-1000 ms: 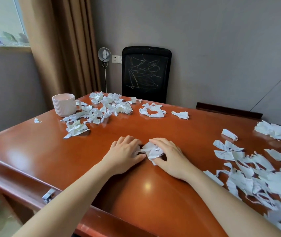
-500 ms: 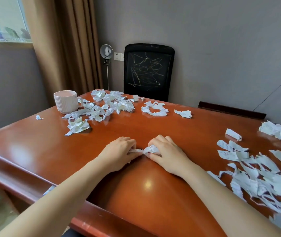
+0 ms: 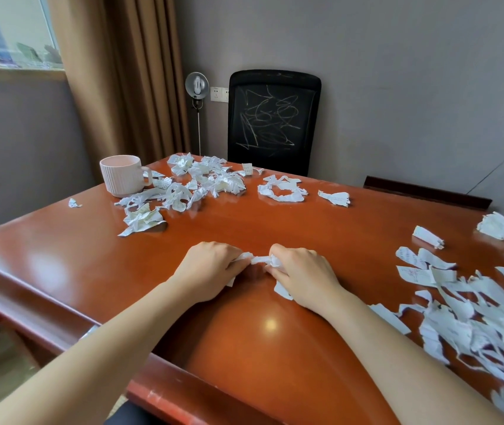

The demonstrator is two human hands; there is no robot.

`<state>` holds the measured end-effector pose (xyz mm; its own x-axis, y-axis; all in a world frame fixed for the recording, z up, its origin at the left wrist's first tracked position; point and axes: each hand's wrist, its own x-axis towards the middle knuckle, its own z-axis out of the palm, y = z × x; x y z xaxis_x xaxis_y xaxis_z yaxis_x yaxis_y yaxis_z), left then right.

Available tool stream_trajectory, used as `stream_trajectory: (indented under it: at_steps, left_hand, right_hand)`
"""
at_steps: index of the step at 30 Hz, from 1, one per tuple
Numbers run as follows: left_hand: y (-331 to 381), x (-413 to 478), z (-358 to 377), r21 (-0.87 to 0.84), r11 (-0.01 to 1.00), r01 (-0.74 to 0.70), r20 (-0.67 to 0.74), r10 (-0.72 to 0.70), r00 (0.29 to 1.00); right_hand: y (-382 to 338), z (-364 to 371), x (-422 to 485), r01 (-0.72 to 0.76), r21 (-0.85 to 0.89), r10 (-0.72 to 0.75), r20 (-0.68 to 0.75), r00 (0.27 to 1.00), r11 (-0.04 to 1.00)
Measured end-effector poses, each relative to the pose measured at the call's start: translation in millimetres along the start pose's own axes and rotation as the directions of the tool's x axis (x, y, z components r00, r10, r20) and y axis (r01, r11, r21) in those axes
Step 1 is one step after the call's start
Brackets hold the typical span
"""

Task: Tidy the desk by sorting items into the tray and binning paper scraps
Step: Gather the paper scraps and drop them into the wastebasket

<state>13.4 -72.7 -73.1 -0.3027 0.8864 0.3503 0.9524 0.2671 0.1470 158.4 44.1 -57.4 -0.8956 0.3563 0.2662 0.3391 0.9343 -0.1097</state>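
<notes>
Both hands worked at centre: left hand [image 3: 210, 268] and right hand [image 3: 302, 271] each curled on and pinched one end of a small scrap wad [image 3: 259, 259], low over the bench [image 3: 259, 228]. Task looked barely started: scrap piles lay at 11 o'clock [image 3: 201, 182] beside the mug [image 3: 122, 176] and at 4 o'clock [image 3: 474, 317]. No tray or bin showed.

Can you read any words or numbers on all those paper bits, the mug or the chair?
No text can be read.
The scraps carry faint handwriting, too small and blurred to read.
The chair shows scribbles only, no letters.
The mug shows no writing.
</notes>
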Motion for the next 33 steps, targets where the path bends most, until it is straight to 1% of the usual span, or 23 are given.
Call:
stream_trajectory:
  at_steps: [4, 6, 8, 9, 11, 12, 14, 16, 18, 21, 23, 24, 25, 26, 27, 28, 29, 31, 32, 33]
  left_hand:
    - [-0.4, -1.2, 0.9, 0.001, 0.996, 0.094, -0.012, -0.093, 0.996]
    - [-1.6, -0.7, 0.4, -0.079, 0.984, 0.158, -0.005, -0.159, 0.987]
    - [-2.9, -0.3, -0.9, -0.229, 0.942, 0.245, -0.024, -0.257, 0.966]
    - [-4.0, -0.6, -1.8, -0.319, 0.905, 0.28, -0.038, -0.308, 0.951]
    - [-4.1, -3.4, -5.2, -0.481, 0.822, 0.305, -0.053, -0.375, 0.925]
    - [-3.4, -5.7, -7.1, -0.542, 0.784, 0.303, -0.057, -0.394, 0.917]
    - [-1.0, -12.6, -10.0, -0.62, 0.724, 0.302, -0.071, -0.436, 0.897]
    - [3.8, -21.3, -12.5, -0.676, 0.67, 0.307, -0.1, -0.495, 0.863]
    - [8.9, -28.5, -16.8, -0.72, 0.614, 0.323, -0.099, -0.551, 0.829]
    - [12.2, -37.3, -34.5, -0.756, 0.542, 0.367, -0.043, -0.601, 0.798]
    - [7.9, -44.9, -53.1, -0.762, 0.512, 0.396, -0.003, -0.615, 0.789]
    - [3.5, -50.5, -62.9, -0.76, 0.505, 0.41, 0.013, -0.618, 0.786]
    - [-2.8, -57.5, -72.3, -0.749, 0.506, 0.428, 0.027, -0.622, 0.783]
    - [-9.0, -65.6, -82.0, -0.735, 0.511, 0.445, 0.037, -0.625, 0.78]
    - [-17.0, -74.1, -90.6, -0.721, 0.518, 0.459, 0.045, -0.627, 0.778]
    - [-24.6, -83.4, -99.5, -0.712, 0.521, 0.472, 0.052, -0.631, 0.774]
    - [-32.8, -93.3, -107.4, -0.702, 0.522, 0.485, 0.056, -0.638, 0.768]
    - [-50.7, -115.8, -121.7, -0.665, 0.545, 0.511, 0.027, -0.666, 0.745]
    - [-60.4, -127.9, -128.7, -0.643, 0.56, 0.523, -0.003, -0.684, 0.729]
    - [-71.8, -140.7, -134.4, -0.626, 0.571, 0.531, -0.036, -0.702, 0.711]
  right_hand:
    - [2.5, -0.2, -2.2, -0.007, 0.027, 0.008, -0.026, 1.0, 1.0]
    - [4.7, 0.5, -0.9, -0.026, 0.105, 0.032, -0.054, 0.998, 0.994]
    - [5.1, -2.7, 1.2, -0.087, 0.264, 0.108, -0.069, 0.992, 0.961]
    - [5.9, -4.4, 2.6, -0.121, 0.36, 0.157, -0.072, 0.985, 0.925]
    - [7.0, -9.6, 3.7, -0.192, 0.54, 0.252, -0.038, 0.967, 0.819]
    - [7.0, -12.8, 3.7, -0.224, 0.617, 0.296, -0.014, 0.955, 0.754]
    - [7.9, -17.0, 3.1, -0.28, 0.763, 0.366, 0.062, 0.929, 0.582]
    - [4.3, -20.7, 2.8, -0.328, 0.839, 0.375, 0.163, 0.913, 0.434]
    - [-1.3, -21.0, 5.4, -0.355, 0.846, 0.369, 0.207, 0.906, 0.398]
    - [-23.7, -26.1, 9.7, -0.325, 0.867, 0.302, 0.217, 0.928, 0.378]
    - [-41.6, -30.9, 13.9, -0.303, 0.869, 0.236, 0.224, 0.946, 0.39]
    - [-51.2, -34.7, 14.5, -0.273, 0.881, 0.182, 0.218, 0.959, 0.387]
    - [-61.7, -37.8, 15.7, -0.245, 0.905, 0.135, 0.21, 0.968, 0.348]
    - [-73.8, -36.8, 19.5, -0.234, 0.911, 0.09, 0.217, 0.972, 0.339]
    - [-77.4, -43.7, 15.6, -0.251, 0.909, 0.037, 0.253, 0.967, 0.332]
    - [-96.5, -31.5, 27.9, -0.237, 0.901, -0.01, 0.258, 0.966, 0.364]
    - [-113.6, -29.7, 31.1, -0.253, 0.881, -0.053, 0.297, 0.953, 0.4]
    - [-134.4, -6.9, 38.1, -0.188, 0.846, -0.157, 0.301, 0.941, 0.498]
    - [-150.0, 5.6, 48.1, -0.171, 0.845, -0.192, 0.304, 0.933, 0.507]
    - [-165.6, 5.1, 48.5, -0.169, 0.859, -0.235, 0.313, 0.92, 0.483]
